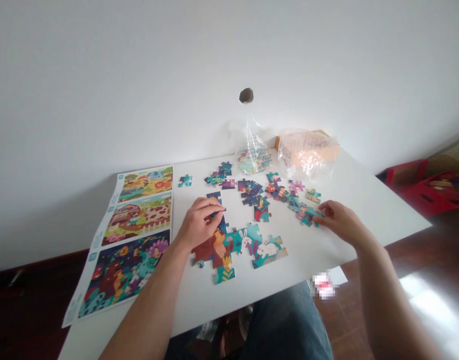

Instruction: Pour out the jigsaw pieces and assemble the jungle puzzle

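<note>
My left hand (202, 220) is closed in a pinch over the left part of a partly joined jigsaw puzzle, with a dark blue puzzle piece (214, 197) showing just beyond it. A dark bit of a piece shows at its fingertips; the rest is hidden. Under and right of that hand, joined pieces (222, 245) show a brown animal and plants, continuing to white rabbits (267, 248). To the right, my right hand (336, 219) pinches a teal puzzle piece (314, 214) at the edge of a loose, overlapping pile (285, 194).
A printed picture sheet (137, 235) with three scenes lies at the left. More loose pieces (217, 176) are scattered toward the wall. A clear bag of pieces (254, 160) and a plastic-wrapped orange box (308, 150) stand at the back of the white table (387, 210). A red container (432, 192) is off to the right.
</note>
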Tool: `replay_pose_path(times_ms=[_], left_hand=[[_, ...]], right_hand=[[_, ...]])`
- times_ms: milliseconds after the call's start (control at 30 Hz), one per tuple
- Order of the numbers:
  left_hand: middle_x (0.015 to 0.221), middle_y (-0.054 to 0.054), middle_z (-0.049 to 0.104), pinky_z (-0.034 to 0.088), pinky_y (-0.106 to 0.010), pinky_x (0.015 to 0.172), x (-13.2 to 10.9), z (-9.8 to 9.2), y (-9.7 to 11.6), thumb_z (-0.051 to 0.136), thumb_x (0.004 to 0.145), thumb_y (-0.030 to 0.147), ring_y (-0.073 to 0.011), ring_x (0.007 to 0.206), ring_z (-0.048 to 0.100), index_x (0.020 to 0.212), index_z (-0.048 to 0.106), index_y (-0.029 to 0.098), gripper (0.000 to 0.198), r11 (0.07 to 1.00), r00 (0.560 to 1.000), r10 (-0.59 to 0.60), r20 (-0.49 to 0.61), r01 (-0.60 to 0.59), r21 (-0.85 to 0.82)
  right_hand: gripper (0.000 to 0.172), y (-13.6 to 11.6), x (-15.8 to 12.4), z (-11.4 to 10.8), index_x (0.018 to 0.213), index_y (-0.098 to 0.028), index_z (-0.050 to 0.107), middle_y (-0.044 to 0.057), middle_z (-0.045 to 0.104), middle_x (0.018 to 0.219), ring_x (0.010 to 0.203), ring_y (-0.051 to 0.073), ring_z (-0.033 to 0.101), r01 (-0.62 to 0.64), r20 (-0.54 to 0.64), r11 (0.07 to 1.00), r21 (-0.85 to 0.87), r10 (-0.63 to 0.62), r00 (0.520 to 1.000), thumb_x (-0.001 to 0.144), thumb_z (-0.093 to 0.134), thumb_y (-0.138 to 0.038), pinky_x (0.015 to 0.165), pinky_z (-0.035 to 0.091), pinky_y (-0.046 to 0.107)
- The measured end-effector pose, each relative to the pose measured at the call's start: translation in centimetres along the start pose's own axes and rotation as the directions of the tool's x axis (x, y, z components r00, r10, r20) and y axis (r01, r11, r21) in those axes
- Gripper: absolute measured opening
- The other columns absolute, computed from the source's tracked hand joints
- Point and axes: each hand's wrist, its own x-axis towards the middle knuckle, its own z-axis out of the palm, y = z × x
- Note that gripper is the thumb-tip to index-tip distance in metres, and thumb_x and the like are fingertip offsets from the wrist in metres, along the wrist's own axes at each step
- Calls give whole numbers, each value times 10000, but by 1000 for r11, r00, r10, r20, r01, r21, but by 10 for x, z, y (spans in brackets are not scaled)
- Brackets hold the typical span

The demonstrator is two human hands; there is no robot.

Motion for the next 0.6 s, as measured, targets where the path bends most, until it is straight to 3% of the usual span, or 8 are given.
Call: replay_pose_path(times_ms=[167,333,467,600], left_hand=[[969,-63,716,511,-358,887,-2,-2,1,639,883,165,-201,946,636,958,757,205,145,1000,1000,-6,-12,6,-1],[968,-63,714,512,-360,885,-3,-3,1,634,889,169,-201,951,633,957,756,209,146,1000,1000,-11,-24,12,5],[963,-63,711,514,-364,882,-3,-2,0,632,893,178,-200,947,632,961,754,209,143,1000,1000,-6,-16,6,7],[960,-62,713,515,-371,879,-2,-1,0,630,895,190,-202,944,634,957,754,217,141,1000,1000,-5,-18,5,10]], right_hand=[[423,9,-10,5,890,-221,579,34,646,787,708,209,596,-40,-96,995,93,48,994,736,689,-600,639,425,320],[437,23,-8,8,990,-223,571,13,660,719,627,191,586,-116,-208,933,339,195,958,767,651,-590,590,415,311],[447,30,-8,13,1025,-212,664,52,683,787,688,226,616,-183,-328,951,248,260,908,764,655,-575,655,447,360],[429,17,-15,18,1007,-191,721,125,679,988,787,258,624,-86,-490,991,103,125,863,809,623,-558,780,489,431]])
